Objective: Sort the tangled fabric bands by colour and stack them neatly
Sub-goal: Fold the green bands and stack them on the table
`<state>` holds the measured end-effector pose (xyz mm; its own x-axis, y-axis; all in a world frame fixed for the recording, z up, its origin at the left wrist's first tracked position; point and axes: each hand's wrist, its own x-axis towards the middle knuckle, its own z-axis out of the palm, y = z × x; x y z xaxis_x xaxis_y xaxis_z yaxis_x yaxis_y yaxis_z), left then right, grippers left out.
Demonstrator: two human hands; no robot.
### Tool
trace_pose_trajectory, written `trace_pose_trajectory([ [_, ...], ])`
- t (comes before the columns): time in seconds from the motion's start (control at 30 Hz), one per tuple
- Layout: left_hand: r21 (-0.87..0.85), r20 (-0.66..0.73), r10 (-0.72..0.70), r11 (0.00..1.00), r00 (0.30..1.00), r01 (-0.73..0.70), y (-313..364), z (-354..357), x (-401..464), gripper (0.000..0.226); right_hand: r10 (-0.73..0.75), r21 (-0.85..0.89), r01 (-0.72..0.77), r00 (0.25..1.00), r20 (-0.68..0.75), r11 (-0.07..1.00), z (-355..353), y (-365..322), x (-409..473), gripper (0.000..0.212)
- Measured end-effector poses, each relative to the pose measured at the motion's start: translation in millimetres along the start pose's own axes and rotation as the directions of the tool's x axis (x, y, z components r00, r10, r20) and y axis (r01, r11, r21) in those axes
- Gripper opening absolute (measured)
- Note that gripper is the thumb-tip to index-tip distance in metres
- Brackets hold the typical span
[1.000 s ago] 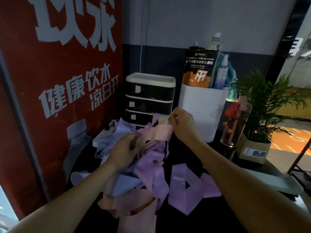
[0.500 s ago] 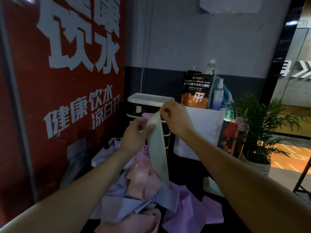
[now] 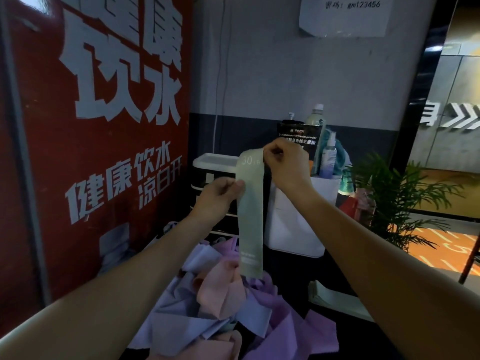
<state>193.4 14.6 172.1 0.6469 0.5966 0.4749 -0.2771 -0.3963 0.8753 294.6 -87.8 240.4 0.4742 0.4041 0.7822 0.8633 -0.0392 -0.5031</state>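
Observation:
A pale green fabric band [image 3: 251,216] marked "30" hangs straight down in the air above the pile. My right hand [image 3: 284,165] pinches its top end. My left hand [image 3: 220,196] pinches its left edge a little lower. Below lies the tangled pile of bands [image 3: 223,302] in pink, light blue and purple on the dark table. The band's bottom end hangs just over the pink bands.
A black drawer unit with a white lid [image 3: 215,162] and a white bin [image 3: 298,216] holding bottles and a black pouch stand behind the pile. A potted plant [image 3: 394,203] is at the right. A red poster wall [image 3: 98,126] closes the left side.
Both hands have lifted the green band out of the pile and raised it until it hangs full length. The camera has tilted upward.

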Motion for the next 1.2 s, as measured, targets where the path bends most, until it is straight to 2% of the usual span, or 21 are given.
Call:
trace_pose_trajectory([
  [0.13,-0.180,0.009,-0.071,0.981,0.997,0.071,20,8,6,0.019,-0.008,-0.012,0.008,1.000,0.027,1.000,-12,-3,-6,0.010],
  [0.27,-0.237,-0.032,-0.106,0.967,0.994,0.095,31,19,7,0.013,0.012,0.068,-0.020,0.993,0.113,0.998,-29,-1,-15,0.008],
  [0.37,-0.245,-0.014,-0.081,0.967,0.997,0.075,36,30,0,0.004,0.120,0.225,-0.153,0.981,0.152,0.962,-43,3,-19,0.012],
  [0.47,-0.195,-0.001,-0.057,0.979,0.998,0.055,42,44,-6,0.005,0.205,0.443,-0.257,0.965,0.162,0.859,-59,4,-24,0.010],
  [0.6,-0.160,0.101,-0.058,0.984,0.993,0.074,52,63,-10,0.005,0.233,0.405,-0.251,0.968,0.096,0.879,-81,6,-29,0.013],
  [0.7,-0.185,0.192,-0.051,0.979,0.980,0.088,62,76,-11,0.019,0.243,0.330,-0.248,0.968,0.057,0.911,-96,6,-30,0.015],
  [0.8,-0.216,0.238,-0.019,0.974,0.971,0.072,71,89,-11,0.010,0.260,0.341,-0.256,0.965,0.032,0.905,-111,8,-31,0.022],
  [0.93,-0.233,0.213,0.013,0.972,0.977,0.038,77,103,-7,0.011,0.318,0.485,-0.351,0.936,0.153,0.801,-127,24,-45,0.037],
  [1.1,-0.336,0.208,-0.012,0.938,0.978,0.083,75,126,-7,0.009,0.365,0.303,-0.476,0.860,0.356,0.826,-131,53,-75,0.037],
  [1.2,-0.388,0.211,-0.049,0.912,0.976,0.129,78,142,-11,0.012,0.386,0.083,-0.478,0.790,0.476,0.874,-130,72,-98,0.033],
])
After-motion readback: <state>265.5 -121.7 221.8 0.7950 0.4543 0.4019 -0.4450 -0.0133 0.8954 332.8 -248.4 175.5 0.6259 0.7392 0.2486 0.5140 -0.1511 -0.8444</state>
